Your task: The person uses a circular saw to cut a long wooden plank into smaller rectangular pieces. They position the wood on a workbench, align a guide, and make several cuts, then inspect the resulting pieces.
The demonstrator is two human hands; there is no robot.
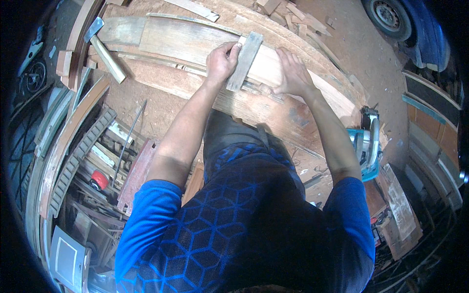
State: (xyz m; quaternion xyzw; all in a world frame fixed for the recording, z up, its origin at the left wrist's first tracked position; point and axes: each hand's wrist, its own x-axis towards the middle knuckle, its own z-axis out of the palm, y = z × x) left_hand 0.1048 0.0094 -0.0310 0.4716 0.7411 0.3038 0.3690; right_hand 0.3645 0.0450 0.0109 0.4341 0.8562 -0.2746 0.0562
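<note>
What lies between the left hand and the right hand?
In the head view, between left hand and right hand: a straight grey wooden strip, then a stretch of pale wooden board.

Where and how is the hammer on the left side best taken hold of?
Probably by the lower part of its pale handle, with the left hand coming from the person's side: the handle is long and narrow and slants toward the body, while the head lies farther away.

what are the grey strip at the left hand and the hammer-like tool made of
Grey strip: probably wood, looking unfinished, given its dull, mottled face. Hammer-like tool: handle likely bare wood, pale and straight-edged; head perhaps metal, smooth and grey.
</note>
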